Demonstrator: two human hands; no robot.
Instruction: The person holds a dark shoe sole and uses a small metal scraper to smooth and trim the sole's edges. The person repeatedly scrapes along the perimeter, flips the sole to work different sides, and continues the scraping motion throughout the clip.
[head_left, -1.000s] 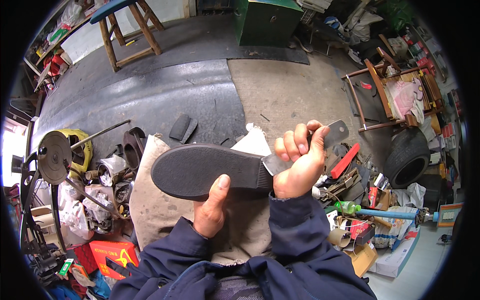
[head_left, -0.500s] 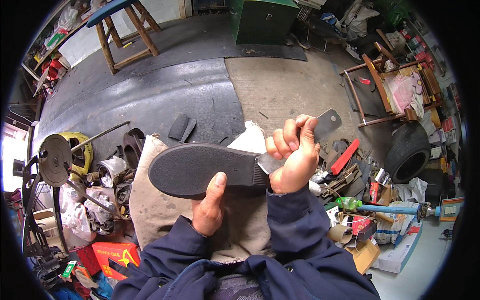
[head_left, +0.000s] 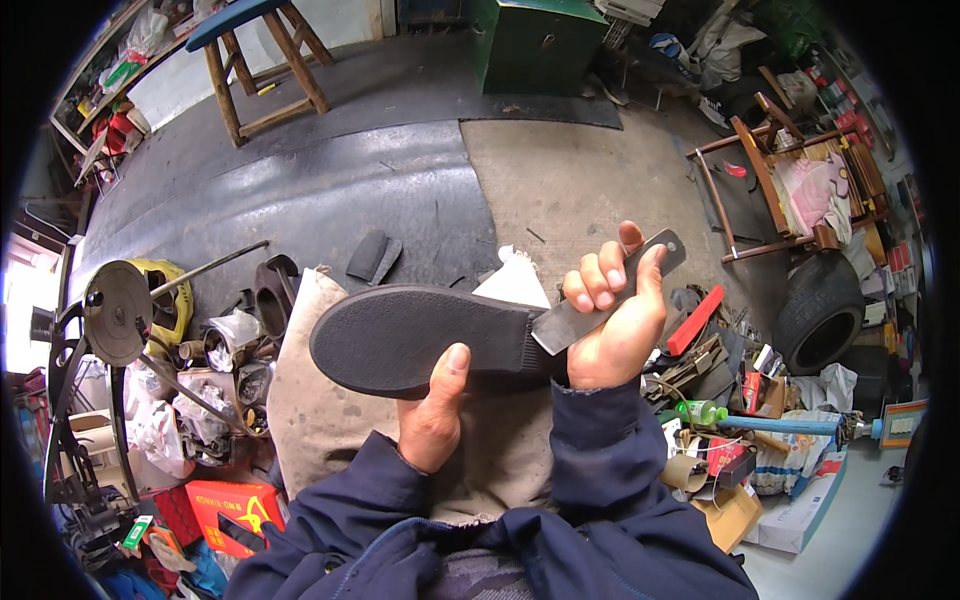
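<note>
A black shoe [head_left: 420, 335] lies sole up across my lap, its toe to the left and its ribbed heel end to the right. My left hand [head_left: 433, 405] grips it from the near side, thumb pressed on the sole and the other fingers hidden underneath. In my right hand [head_left: 620, 325] is a flat steel cobbler's knife [head_left: 575, 322], held between thumb and fingers. Its broad lower end reaches the heel end of the sole; whether it touches I cannot tell. A beige cloth [head_left: 335, 425] covers my lap beneath the shoe.
Dark rubber pieces [head_left: 373, 258] lie on the floor beyond my lap. A sewing machine wheel [head_left: 117, 313] stands at left. To the right are a red bar [head_left: 696, 320], a green bottle [head_left: 702, 412], a tyre [head_left: 818, 308] and a wooden chair [head_left: 790, 180]. Farther off stands a stool [head_left: 262, 70].
The knife blade has turned to a flatter angle and shifted slightly away from the heel's ribs. Both hands and the shoe appear a little farther right, along with the whole view.
</note>
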